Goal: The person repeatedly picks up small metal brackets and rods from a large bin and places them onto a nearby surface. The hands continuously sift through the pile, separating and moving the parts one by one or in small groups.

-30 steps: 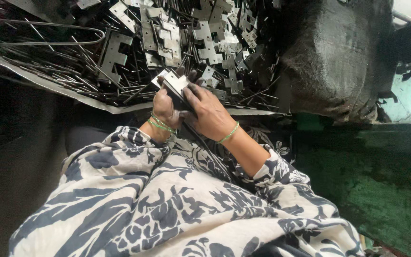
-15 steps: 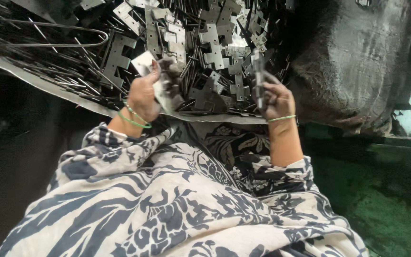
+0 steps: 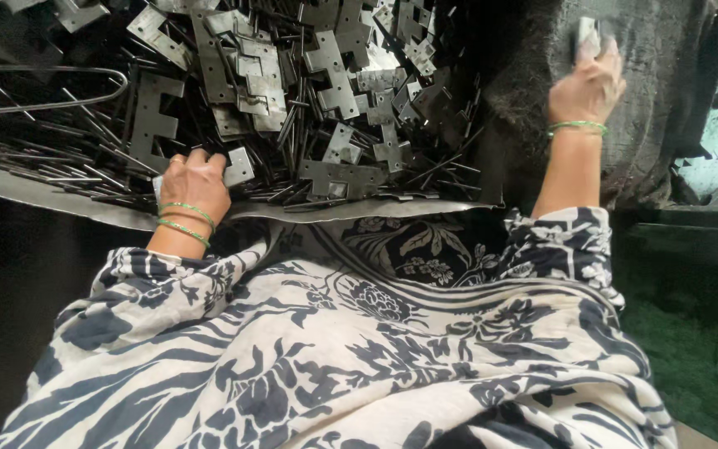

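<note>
My left hand [image 3: 198,180] rests at the near edge of a heap of flat notched metal plates [image 3: 326,91] and thin dark rods, its fingers closed on one small plate [image 3: 237,167]. Green bangles circle that wrist. My right hand [image 3: 589,83] is raised far to the right, over a dark sack [image 3: 650,91], and pinches a small metal piece [image 3: 587,35] at its fingertips. A green bangle sits on this wrist too.
The heap lies on a metal sheet [image 3: 60,199] whose rim runs across my lap. A bent wire loop [image 3: 51,87] lies at the left. Patterned blue-and-white cloth [image 3: 359,349] covers my knees. Green floor [image 3: 700,357] shows at the lower right.
My hands were together over my lap, then parted. The right hand has swung far right and up with a metal piece; the left has dropped to the heap's near edge.
</note>
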